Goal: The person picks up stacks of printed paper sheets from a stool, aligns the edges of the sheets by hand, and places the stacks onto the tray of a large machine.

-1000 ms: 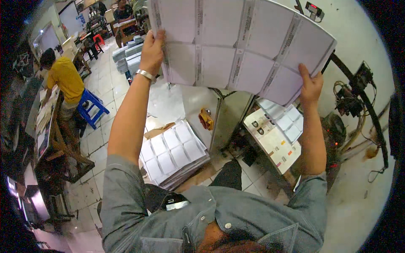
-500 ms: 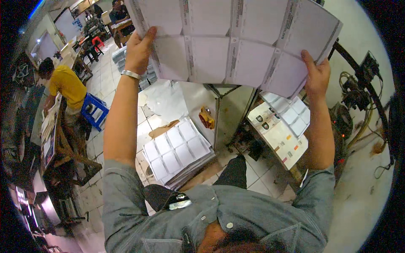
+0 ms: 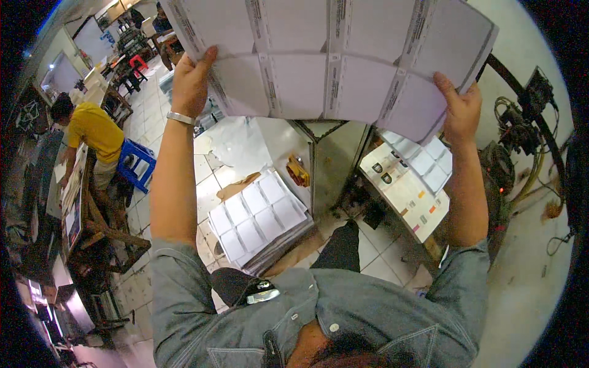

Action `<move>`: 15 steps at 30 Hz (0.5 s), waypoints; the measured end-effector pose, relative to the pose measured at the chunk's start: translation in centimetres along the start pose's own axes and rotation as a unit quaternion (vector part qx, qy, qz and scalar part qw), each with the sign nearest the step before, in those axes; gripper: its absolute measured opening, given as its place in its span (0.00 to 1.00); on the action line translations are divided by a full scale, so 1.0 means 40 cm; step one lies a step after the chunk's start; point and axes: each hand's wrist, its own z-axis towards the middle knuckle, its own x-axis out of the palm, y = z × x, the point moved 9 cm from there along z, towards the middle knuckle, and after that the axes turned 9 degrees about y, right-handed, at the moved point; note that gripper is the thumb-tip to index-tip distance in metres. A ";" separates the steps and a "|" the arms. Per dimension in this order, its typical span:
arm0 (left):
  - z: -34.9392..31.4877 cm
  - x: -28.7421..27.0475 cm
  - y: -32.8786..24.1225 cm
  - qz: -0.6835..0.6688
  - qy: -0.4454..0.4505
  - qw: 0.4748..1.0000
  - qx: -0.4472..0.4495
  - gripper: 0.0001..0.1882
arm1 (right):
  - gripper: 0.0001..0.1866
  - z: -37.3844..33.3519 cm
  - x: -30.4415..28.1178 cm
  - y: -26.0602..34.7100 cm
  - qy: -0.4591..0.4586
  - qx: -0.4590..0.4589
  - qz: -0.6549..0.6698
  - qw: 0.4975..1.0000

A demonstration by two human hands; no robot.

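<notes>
White printed sheet (image 3: 331, 61), one, gripped at opposite edges by left hand (image 3: 191, 86) and right hand (image 3: 460, 110); one stack (image 3: 261, 221) below.

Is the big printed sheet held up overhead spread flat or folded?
Spread. The printed sheet shows its full grid of panels, left hand and right hand gripping opposite lower corners.

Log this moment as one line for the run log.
left hand: grips left edge of large printed sheet | right hand: grips its right edge | sheet: held up flat | below: stack of printed sheets on floor
</notes>
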 end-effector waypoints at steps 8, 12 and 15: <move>0.016 -0.007 0.049 -0.046 0.002 0.999 0.007 0.17 | 0.20 -0.004 -0.004 -0.013 0.014 -0.025 -0.007 1.000; 0.005 -0.008 0.005 -0.006 -0.019 1.000 0.010 0.18 | 0.20 0.002 0.012 0.003 0.018 -0.016 0.039 0.999; -0.001 -0.010 0.056 -0.063 -0.010 0.998 -0.012 0.18 | 0.20 -0.004 0.012 -0.006 0.013 -0.013 0.030 0.999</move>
